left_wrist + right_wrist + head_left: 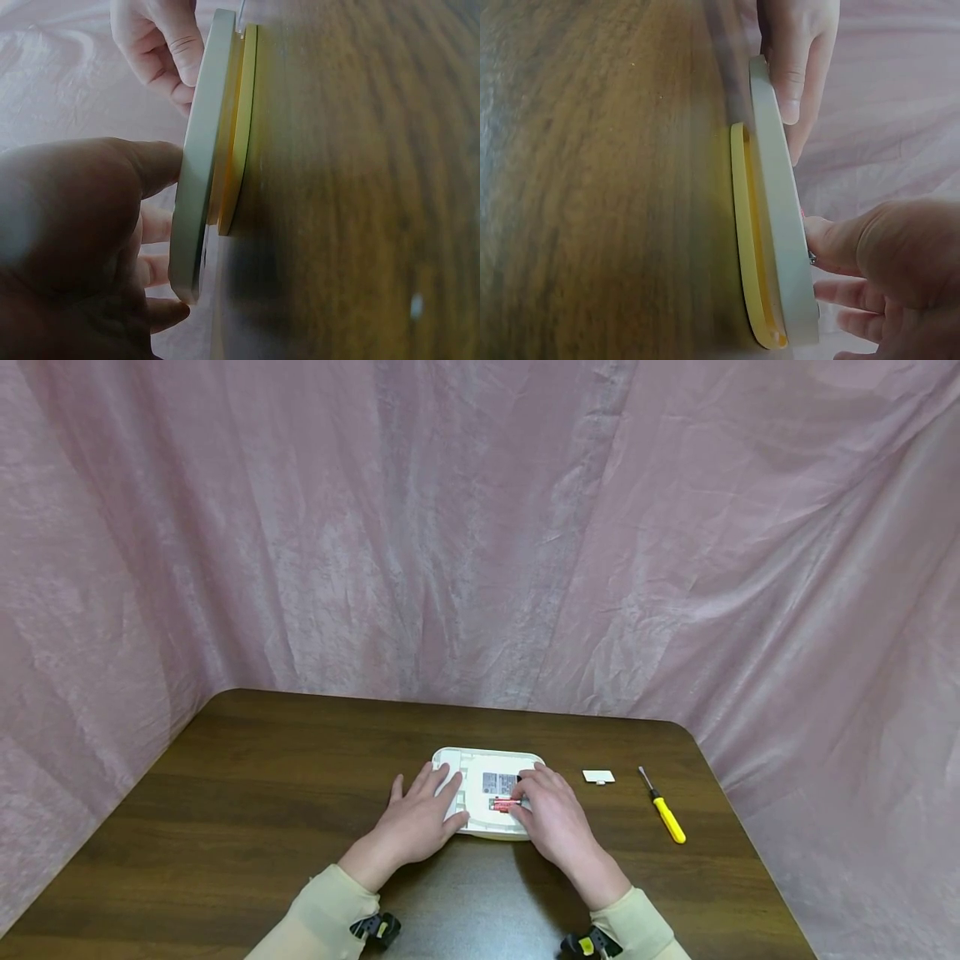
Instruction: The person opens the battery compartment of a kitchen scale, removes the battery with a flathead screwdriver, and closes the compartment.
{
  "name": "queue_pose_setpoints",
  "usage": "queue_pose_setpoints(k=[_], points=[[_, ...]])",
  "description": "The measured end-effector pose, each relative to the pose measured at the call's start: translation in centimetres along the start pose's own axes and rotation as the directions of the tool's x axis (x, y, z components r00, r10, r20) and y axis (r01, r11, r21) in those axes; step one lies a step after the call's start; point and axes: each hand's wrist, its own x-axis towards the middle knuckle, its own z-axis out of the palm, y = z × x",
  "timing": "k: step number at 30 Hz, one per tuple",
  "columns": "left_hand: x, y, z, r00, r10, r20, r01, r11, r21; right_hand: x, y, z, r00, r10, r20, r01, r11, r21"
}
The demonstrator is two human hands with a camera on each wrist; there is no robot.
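Note:
A white, rounded flat device lies back side up on the table, with a yellow part beneath it. A printed label and red AA-type batteries show on its back; how many batteries there are cannot be made out. My left hand rests on the device's left side with fingers spread, the thumb at the near edge. At the right end of the batteries, my right hand pinches a battery between thumb and forefinger. Its fingers partly hide the compartment.
To the right of the device lies a small white battery cover with a tab. Farther right is a screwdriver with a yellow handle. The brown wooden table ends at a pink curtain.

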Motion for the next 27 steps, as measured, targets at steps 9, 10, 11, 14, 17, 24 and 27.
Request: queue_pose_setpoints(k=[9, 10, 11, 14, 17, 24, 27], points=[[0.25, -0.11, 0.19, 1.0, 0.001, -0.004, -0.001, 1.0, 0.011, -0.08, 0.2, -0.02, 1.0, 0.01, 0.005, -0.01, 1.0, -0.013], [0.24, -0.12, 0.23, 1.0, 0.001, -0.006, -0.001, 1.0, 0.011, -0.1, 0.23, 0.0, 1.0, 0.008, -0.002, -0.008, 1.0, -0.012], [0.23, -0.13, 0.28, 1.0, -0.001, -0.004, 0.001, 1.0, 0.013, -0.14, 0.27, 0.03, 1.0, 0.005, -0.012, -0.005, 1.0, -0.011], [0.22, -0.19, 0.38, 1.0, -0.006, -0.003, 0.006, 1.0, 0.019, -0.2, 0.34, 0.08, 0.999, -0.013, -0.044, 0.013, 1.0, -0.01], [0.3, -0.2, 0.34, 1.0, -0.005, -0.003, 0.005, 1.0, 0.021, -0.17, 0.45, 0.13, 0.997, -0.033, -0.064, 0.032, 0.999, -0.012], [0.4, -0.15, 0.34, 1.0, -0.004, -0.003, 0.004, 1.0, 0.013, -0.03, 0.49, -0.09, 0.997, -0.044, -0.056, 0.044, 0.999, -0.017], [0.4, -0.11, 0.39, 1.0, -0.001, -0.002, 0.001, 1.0, 0.006, 0.04, 0.41, -0.34, 0.999, -0.036, -0.036, 0.036, 0.999, -0.013]])
